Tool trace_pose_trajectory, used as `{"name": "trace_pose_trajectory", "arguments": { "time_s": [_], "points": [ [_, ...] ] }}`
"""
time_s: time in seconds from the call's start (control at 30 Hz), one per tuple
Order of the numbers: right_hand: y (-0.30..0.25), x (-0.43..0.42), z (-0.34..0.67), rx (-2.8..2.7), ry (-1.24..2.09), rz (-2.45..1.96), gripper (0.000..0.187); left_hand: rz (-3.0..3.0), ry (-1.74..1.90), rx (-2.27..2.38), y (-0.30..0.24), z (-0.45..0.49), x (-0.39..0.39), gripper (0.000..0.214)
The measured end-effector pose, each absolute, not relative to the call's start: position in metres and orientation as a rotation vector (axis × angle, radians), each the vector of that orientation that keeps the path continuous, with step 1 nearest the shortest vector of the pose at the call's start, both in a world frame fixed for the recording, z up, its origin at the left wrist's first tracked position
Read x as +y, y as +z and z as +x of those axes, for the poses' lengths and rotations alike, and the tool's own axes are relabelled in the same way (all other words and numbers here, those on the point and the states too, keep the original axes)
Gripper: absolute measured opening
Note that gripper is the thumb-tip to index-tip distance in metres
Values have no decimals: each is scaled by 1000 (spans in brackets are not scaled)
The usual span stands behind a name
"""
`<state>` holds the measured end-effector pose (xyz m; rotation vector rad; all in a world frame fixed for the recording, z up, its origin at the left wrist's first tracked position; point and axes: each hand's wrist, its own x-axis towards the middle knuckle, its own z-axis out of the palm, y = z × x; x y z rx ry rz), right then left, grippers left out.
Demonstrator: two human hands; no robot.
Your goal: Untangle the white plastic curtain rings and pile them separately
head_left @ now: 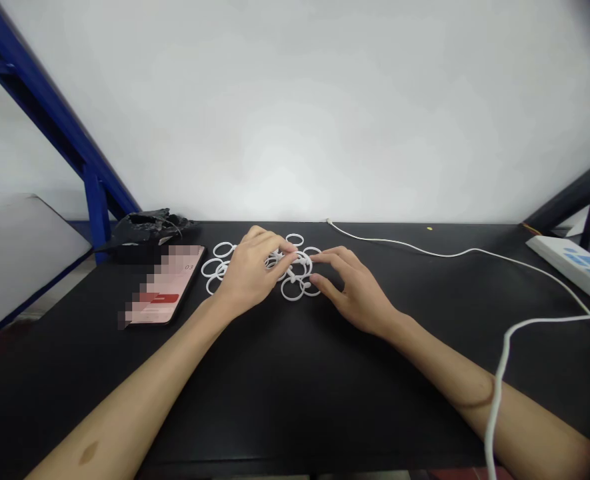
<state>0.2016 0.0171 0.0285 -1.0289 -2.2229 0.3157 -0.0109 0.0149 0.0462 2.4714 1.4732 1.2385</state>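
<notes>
Several white plastic rings [295,280] lie in a loose cluster on the black table [285,387], some linked together. My left hand [249,270] rests over the cluster's left part, its fingers curled and pinching a ring near the middle. My right hand [355,287] comes in from the right, fingertips pinching rings at the cluster's right edge. More loose rings [215,267] show to the left of my left hand.
A phone [167,287] with a lit screen lies left of the rings. A crumpled black bag [147,230] sits behind it. A white cable [475,253] runs across the right side. A white box [575,263] sits at far right; a blue frame [92,193] stands at left.
</notes>
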Motion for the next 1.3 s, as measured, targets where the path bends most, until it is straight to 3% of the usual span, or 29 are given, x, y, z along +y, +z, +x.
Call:
{"name": "trace_pose_trajectory", "arguments": {
  "time_s": [0.13,0.3,0.53,0.67,0.8,0.9,1.1,1.3],
  "points": [
    [32,12,200,-2200,391,-900,20,2336,1267,1469,53,-4,8,12],
    [35,8,201,-2177,210,-830,35,2420,1216,1471,48,-4,8,11],
    [36,2,200,-2331,151,-687,21,2318,1220,1471,50,1,4,11],
    [32,5,197,-1980,479,-860,34,2202,1281,1436,53,3,1,10],
    [36,8,197,-1844,1036,-975,22,2125,1249,1362,53,4,-1,13],
    [39,8,199,-1700,1324,-895,23,1980,1177,1266,54,4,-1,17],
    [38,8,199,-1395,1560,-795,19,1556,1038,972,55,2,-2,25],
    [41,8,197,-1354,1579,-812,19,1325,1070,761,47,8,-2,23]
  ]
}}
